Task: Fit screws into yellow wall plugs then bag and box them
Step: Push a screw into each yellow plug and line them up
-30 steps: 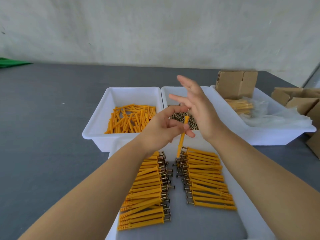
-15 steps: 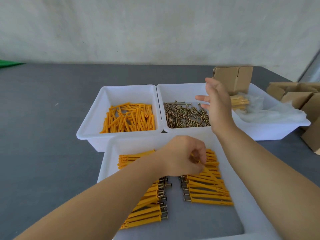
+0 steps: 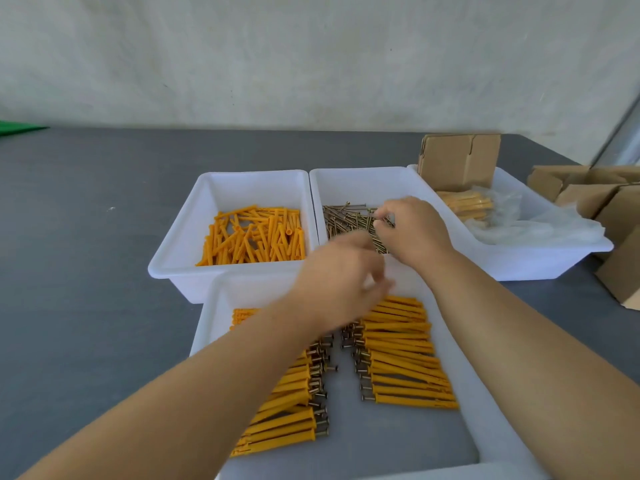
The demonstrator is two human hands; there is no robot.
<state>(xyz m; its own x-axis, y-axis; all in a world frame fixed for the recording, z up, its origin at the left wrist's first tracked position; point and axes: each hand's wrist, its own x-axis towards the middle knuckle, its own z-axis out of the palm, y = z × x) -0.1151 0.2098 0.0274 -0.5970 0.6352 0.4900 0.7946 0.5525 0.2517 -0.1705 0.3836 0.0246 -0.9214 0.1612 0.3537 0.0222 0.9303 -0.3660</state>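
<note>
Plug bin [image 3: 180, 252]: white, at 11 o'clock from the near tray, loose yellow plugs [image 3: 256, 237] heaped inside.
Screw bin [image 3: 349, 183]: touching the plug bin's right wall, at 12 o'clock; screws [image 3: 343, 220] piled in it, partly hidden by both hands.
Near tray [image 3: 460, 344]: at 6 o'clock; two rows of fitted plugs [image 3: 401, 355], screw heads facing the middle gap; the left forearm covers much of the left row.
Far bin [image 3: 554, 261]: at 2 o'clock, holding a cardboard box [image 3: 459, 161], a bagged bundle of plugs [image 3: 467, 204] and clear bags [image 3: 540, 226].
Flat boxes [image 3: 595, 192]: cardboard, at 3 o'clock, on the bench past the far bin.
Right hand [image 3: 412, 228]: down in the screw bin, fingers curled and pinching among the screws; whether one is gripped, I cannot tell.
Left hand [image 3: 343, 278]: blurred, over the seam between near tray and screw bin, fingers loosely curled; nothing visibly held, though the blur leaves that unsure.
Bench [image 3: 86, 237]: dark grey, matte.
Room: pale rough wall [image 3: 311, 57] behind; a green scrap [image 3: 17, 128] at 10 o'clock.
</note>
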